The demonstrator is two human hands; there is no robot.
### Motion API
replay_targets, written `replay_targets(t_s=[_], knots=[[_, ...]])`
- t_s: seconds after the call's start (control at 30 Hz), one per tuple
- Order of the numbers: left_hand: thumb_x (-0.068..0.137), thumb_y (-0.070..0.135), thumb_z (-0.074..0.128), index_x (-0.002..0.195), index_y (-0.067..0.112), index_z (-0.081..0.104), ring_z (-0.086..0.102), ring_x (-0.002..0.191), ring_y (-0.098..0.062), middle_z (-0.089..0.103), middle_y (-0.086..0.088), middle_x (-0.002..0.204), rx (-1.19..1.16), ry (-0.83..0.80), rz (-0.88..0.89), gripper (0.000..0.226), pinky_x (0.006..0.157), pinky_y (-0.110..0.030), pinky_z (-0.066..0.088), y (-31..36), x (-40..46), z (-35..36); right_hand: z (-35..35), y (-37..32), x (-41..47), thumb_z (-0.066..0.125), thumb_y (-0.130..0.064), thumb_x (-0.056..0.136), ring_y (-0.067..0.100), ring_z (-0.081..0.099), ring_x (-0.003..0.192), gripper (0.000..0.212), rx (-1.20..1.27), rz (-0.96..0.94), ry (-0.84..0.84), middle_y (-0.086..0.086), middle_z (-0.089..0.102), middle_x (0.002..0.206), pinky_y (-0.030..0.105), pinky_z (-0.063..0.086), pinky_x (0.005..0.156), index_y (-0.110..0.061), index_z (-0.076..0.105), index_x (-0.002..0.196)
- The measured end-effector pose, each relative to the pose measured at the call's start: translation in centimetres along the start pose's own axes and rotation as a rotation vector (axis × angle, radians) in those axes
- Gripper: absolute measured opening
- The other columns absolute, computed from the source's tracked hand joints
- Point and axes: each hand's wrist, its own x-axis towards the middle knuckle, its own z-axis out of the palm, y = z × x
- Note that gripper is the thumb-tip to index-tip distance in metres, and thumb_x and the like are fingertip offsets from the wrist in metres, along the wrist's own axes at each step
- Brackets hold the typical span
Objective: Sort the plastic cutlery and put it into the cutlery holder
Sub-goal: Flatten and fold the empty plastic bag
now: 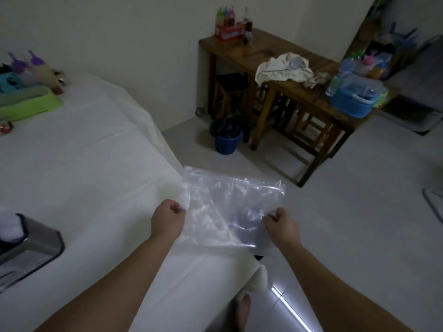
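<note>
Both hands hold one clear plastic bag (233,207) stretched out flat over the near right edge of the white-covered table (84,164). The left hand (167,221) pinches the bag's left edge with curled fingers, and the right hand (280,226) pinches its right edge in the same way. The bag looks empty; I see no cutlery inside it.

The cutlery is far from the hands, at the far left end of the table: purple handles (26,62) and a pale piece stand up from what seems to be the holder (14,83), beside a green tray (28,104). The picture is too dim and blurred there to tell spoons from forks.

So the task's things lie forward and to the left, well apart from the bag. The left hand is the nearer one. Both forearms reach straight forward, with the knuckles turned up. I think the bag must first be put down before any sorting can go on.
</note>
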Motion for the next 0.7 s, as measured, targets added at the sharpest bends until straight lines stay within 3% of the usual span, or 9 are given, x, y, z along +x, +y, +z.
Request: replay_targets(t_s=[0.07,0.13,0.2,0.3,0.5,0.7], knots=[[0.083,0.015,0.070,0.079,0.020,0.058,0.065,0.079,-0.029,0.069,-0.004,0.081,0.033,-0.017,0.030,0.014,0.075,-0.034,0.051,1.9,0.4,2.9,-1.1,1.9,2.1,0.061,-0.019,0.084,0.019,0.052,0.059,0.024,0.033,0.035,-0.001,0.005,0.056,0.064,0.029,0.038,0.051,-0.013,0.045,0.067],[0.084,0.014,0.069,0.080,0.018,0.059,0.061,0.079,-0.027,0.065,-0.002,0.079,0.068,-0.030,0.052,0.012,0.072,-0.030,0.045,3.6,1.0,5.8,-1.7,4.6,4.6,0.064,-0.025,0.078,0.024,0.062,0.062,0.019,0.097,0.090,0.003,0.004,0.063,0.064,0.037,0.052,0.057,-0.015,0.050,0.069],[0.085,0.014,0.068,0.081,0.017,0.060,0.058,0.078,-0.024,0.063,0.000,0.078,0.097,-0.041,0.064,0.009,0.070,-0.027,0.040,4.9,1.9,8.7,-1.7,8.1,7.5,0.063,-0.034,0.070,0.024,0.067,0.062,0.015,0.141,0.131,0.000,0.001,0.066,0.063,0.045,0.058,0.060,-0.023,0.053,0.071],[0.087,0.014,0.065,0.084,0.016,0.061,0.055,0.077,-0.022,0.062,-0.001,0.079,0.157,-0.058,0.088,0.006,0.070,-0.025,0.037,6.2,3.5,13.1,-2.0,11.0,10.1,0.065,-0.032,0.072,0.021,0.069,0.062,0.010,0.184,0.175,-0.005,-0.002,0.070,0.065,0.048,0.059,0.064,-0.030,0.056,0.073],[0.089,0.012,0.055,0.094,0.011,0.058,0.051,0.077,-0.026,0.065,-0.010,0.091,0.398,-0.132,0.085,0.005,0.068,-0.030,0.039,6.8,7.6,21.6,-1.9,13.3,14.1,0.066,-0.013,0.085,0.015,0.071,0.057,0.011,0.285,0.311,0.003,0.003,0.071,0.074,0.048,0.060,0.068,-0.017,0.057,0.079],[0.092,0.025,0.061,0.121,0.012,0.050,0.062,0.109,-0.032,0.062,-0.011,0.123,0.628,-0.320,0.022,0.034,0.081,-0.034,0.048,4.5,11.9,29.4,2.1,17.5,19.0,0.062,-0.017,0.089,0.014,0.071,0.060,0.012,0.276,0.403,-0.009,0.000,0.072,0.078,0.047,0.060,0.068,-0.023,0.055,0.081]])
